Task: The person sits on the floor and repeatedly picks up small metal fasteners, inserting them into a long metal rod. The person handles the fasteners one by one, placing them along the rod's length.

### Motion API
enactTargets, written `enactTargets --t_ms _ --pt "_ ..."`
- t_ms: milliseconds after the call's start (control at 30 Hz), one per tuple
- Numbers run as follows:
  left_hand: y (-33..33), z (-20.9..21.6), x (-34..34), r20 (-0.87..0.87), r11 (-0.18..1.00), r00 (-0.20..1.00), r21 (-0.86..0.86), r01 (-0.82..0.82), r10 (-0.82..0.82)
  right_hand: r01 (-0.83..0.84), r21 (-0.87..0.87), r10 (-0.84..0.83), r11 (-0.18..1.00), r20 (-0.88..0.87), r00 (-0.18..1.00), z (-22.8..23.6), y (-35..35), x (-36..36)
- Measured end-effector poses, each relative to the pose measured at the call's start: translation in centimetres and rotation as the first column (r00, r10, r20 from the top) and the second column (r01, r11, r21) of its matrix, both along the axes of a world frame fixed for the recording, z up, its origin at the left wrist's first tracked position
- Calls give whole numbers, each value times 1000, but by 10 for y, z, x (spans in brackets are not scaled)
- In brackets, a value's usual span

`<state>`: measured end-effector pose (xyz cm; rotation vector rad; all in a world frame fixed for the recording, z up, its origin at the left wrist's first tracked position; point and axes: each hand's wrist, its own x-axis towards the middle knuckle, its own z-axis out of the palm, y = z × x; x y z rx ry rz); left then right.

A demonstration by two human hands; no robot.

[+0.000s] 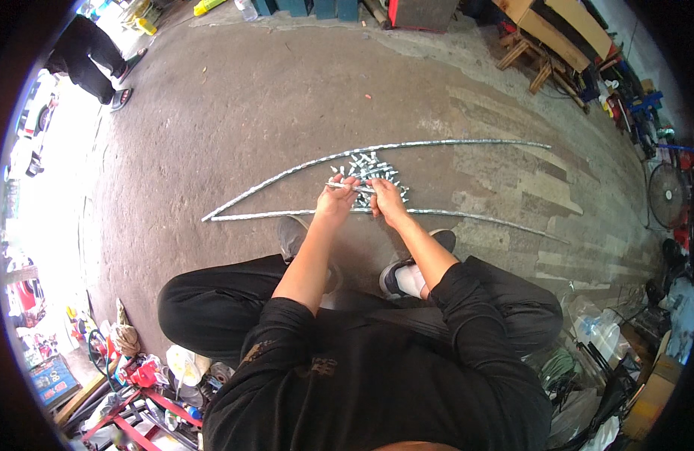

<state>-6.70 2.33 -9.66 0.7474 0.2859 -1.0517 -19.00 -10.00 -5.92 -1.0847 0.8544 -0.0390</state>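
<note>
**Squatting person handles a bolt over a pile on a workshop floor**

A bolt (pixel 349 186) lies crosswise at frame centre, pinched at one end by the left hand (pixel 336 198) and at the other by the right hand (pixel 386 198). Just beyond it sits a pile of bolts (pixel 371 170) on the concrete floor (pixel 234 113). Two long metal rods (pixel 437 144) curve around the pile, meeting at left. Keeping the bolt level and close above the pile would likely give steadier control. Open floor spreads toward the top; clutter (pixel 136 376) crowds the lower left and right edge. Another person's legs (pixel 91 60) stand upper left.
</note>
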Motion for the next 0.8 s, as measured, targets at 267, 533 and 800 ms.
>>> enactTargets --t_ms 267,533,800 --pt "-3 2 2 -8 1000 1000 0 4 -4 6 -537 30 844 59 998 -15 4 -1" --pt "-1 0 7 56 999 997 6 49 -49 90 -73 -94 993 -56 994 -15 12 2" --pt "7 -3 17 -162 966 958 149 -214 237 -272 -941 122 200 -251 960 -42 -39 14"
